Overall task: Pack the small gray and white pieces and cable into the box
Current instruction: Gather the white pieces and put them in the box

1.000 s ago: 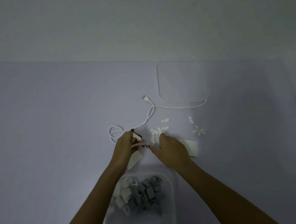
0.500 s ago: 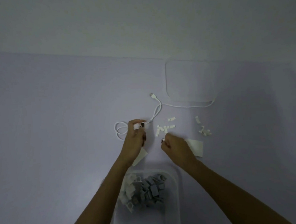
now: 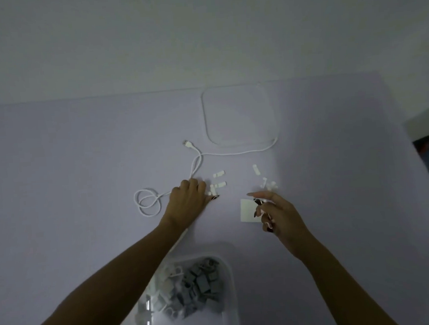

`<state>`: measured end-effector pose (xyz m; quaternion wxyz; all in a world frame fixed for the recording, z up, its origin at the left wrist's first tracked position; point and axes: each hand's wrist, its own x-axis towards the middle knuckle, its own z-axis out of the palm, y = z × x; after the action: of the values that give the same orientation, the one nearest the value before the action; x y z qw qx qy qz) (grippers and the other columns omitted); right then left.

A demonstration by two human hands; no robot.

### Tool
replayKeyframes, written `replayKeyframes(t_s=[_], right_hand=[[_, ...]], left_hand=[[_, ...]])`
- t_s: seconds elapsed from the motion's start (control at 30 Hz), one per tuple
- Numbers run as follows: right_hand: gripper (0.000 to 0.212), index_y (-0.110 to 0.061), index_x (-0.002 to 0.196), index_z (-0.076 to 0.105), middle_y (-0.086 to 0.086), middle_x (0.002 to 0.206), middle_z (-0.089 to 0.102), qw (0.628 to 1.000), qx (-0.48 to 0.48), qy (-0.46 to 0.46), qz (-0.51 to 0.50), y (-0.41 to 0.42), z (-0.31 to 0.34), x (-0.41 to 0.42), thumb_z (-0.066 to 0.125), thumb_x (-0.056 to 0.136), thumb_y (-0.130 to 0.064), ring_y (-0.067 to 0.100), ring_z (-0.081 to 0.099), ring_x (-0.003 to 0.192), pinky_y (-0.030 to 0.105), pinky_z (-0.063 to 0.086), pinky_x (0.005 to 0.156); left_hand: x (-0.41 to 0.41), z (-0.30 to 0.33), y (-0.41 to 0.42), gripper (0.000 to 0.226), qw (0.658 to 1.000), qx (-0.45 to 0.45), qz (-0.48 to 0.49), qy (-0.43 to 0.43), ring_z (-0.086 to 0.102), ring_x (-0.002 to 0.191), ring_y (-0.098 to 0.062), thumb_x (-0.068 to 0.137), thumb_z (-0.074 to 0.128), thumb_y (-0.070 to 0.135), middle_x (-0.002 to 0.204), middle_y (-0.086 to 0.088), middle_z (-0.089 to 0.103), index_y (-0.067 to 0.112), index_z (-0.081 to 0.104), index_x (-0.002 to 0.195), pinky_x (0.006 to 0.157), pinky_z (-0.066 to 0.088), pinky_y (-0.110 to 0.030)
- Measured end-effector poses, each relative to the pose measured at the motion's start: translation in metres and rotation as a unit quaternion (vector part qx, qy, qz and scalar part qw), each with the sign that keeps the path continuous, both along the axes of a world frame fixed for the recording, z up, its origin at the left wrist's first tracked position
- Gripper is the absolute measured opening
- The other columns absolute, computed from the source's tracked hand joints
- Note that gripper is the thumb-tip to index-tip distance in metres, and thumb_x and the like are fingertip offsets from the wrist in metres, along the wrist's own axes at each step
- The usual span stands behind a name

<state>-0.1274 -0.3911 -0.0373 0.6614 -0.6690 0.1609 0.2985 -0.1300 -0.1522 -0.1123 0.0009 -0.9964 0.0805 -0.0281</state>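
Dim view of the desk (image 3: 56, 173): both hands among loose white pieces, box at the near edge.

The light is poor, and my box (image 3: 230, 300), a clear plastic tub with rounded corners, is cut off by the bottom of the frame; the heap of gray pieces (image 3: 197, 288) inside is too jumbled to count. My left hand (image 3: 188, 202) lies palm down over the white cable (image 3: 195, 163), fingers curled onto the desk; I cannot tell whether they grip it. It hides part of a cluster of white pieces (image 3: 219, 179), of which I count about four. My right hand (image 3: 275, 214) hovers with fingers spread and loose, holding nothing I can see, over one white card (image 3: 247, 210). A second cluster (image 3: 268, 184), near the far right, blurs together. One translucent square lid (image 3: 239, 115) lies flat at the far edge.
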Motion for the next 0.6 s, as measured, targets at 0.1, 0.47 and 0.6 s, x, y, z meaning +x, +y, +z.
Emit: replayKeyframes(t_s=[0.1, 0.47, 0.6], right_hand=[[0.037, -0.01, 0.107, 0.072, 0.01, 0.079, 0.062, 0.999, 0.028, 0.031, -0.019, -0.005, -0.003, -0.006, 0.041, 0.094, 0.005, 0.014, 0.043, 0.051, 0.026, 0.041, 0.053], [0.016, -0.018, 0.075, 0.049, 0.003, 0.066, 0.046, 0.968, -0.221, -0.1, -0.058, -0.025, -0.014, 0.036, 0.049, 0.09, -0.026, 0.014, 0.041, 0.051, 0.024, 0.03, 0.05], [0.045, -0.015, 0.092, 0.05, 0.003, 0.079, 0.052, 0.743, -0.547, -0.328, 0.204, -0.039, -0.037, 0.058, 0.053, 0.085, -0.059, 0.021, 0.051, 0.065, 0.03, 0.045, 0.054]], left_hand=[[-0.002, -0.004, 0.001, 0.021, 0.998, -0.044, -0.034, 0.005, 0.057, 0.052, -0.024, 0.088, 0.041, 0.031, 0.068, -0.008, 0.058, 0.011, 0.049, 0.088, 0.038, 0.04, -0.028], [-0.018, 0.032, 0.005, 0.042, 0.931, -0.353, 0.035, 0.082, 0.056, 0.08, -0.016, 0.096, 0.039, 0.047, 0.093, -0.002, 0.059, 0.014, 0.048, 0.121, 0.073, 0.047, -0.033], [-0.021, 0.052, 0.006, 0.025, 0.862, -0.484, 0.153, 0.006, 0.056, 0.058, -0.002, 0.098, 0.048, 0.02, 0.069, 0.011, 0.06, 0.013, 0.069, 0.108, 0.06, 0.042, -0.011]])
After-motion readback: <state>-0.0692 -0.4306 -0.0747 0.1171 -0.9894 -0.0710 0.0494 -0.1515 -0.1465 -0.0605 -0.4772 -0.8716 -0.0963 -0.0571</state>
